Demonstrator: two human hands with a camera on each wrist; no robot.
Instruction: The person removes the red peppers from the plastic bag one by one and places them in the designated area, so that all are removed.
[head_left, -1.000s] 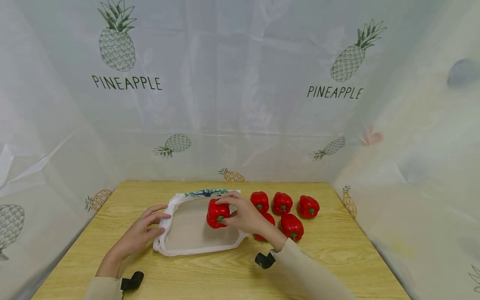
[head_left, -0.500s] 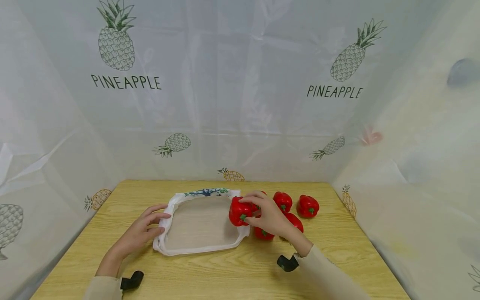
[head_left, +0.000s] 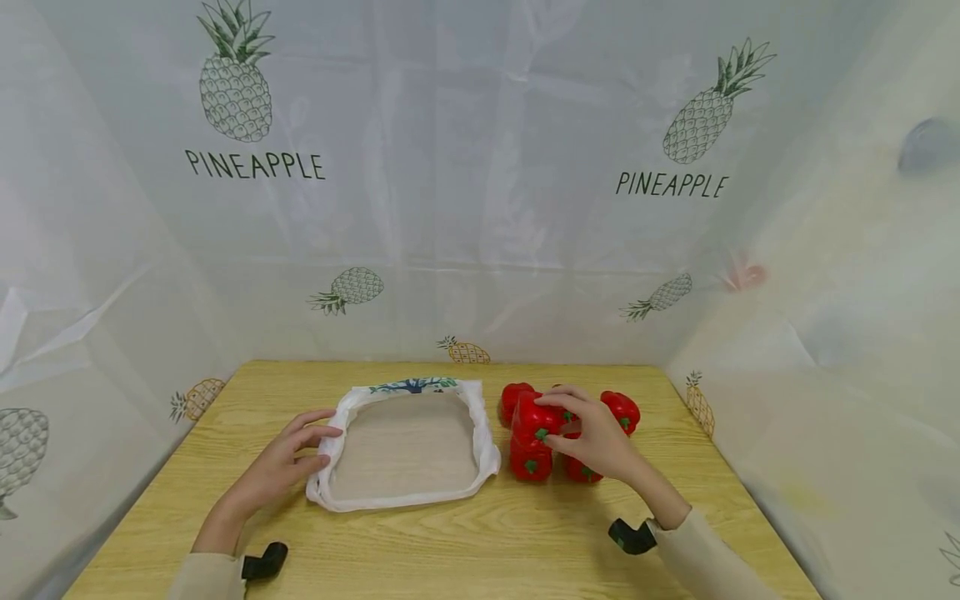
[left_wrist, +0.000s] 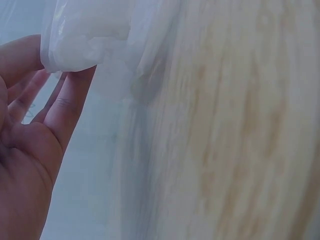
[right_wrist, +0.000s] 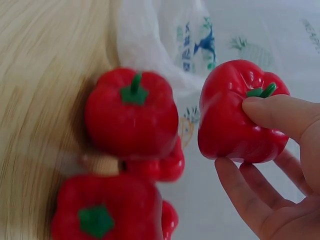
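Note:
My left hand (head_left: 285, 457) rests against the left side of a white bag (head_left: 326, 492) with a rolled rim and a blue-green tree print at the back. Its fingers are spread along that side; in the left wrist view the fingertips touch the white plastic (left_wrist: 92, 37). A glossy red bell pepper (right_wrist: 232, 115) with a green stem is gripped between the thumb and fingers of my right hand (head_left: 600, 437). It is held above other red bell peppers (head_left: 531, 465), right of the bag, and partly covers them in the head view.
Several red bell peppers, one of them a far-right pepper (head_left: 622, 410), stand in a group on the wooden table (head_left: 420, 550). A white curtain (head_left: 465, 208) printed with pineapples surrounds the table at the back and sides. Inside the bag a bare beige bottom (head_left: 405, 446) shows.
My right hand has carried the red bell pepper rightward, from over the bag, past its right rim, to above the other peppers. My left hand has stayed in place.

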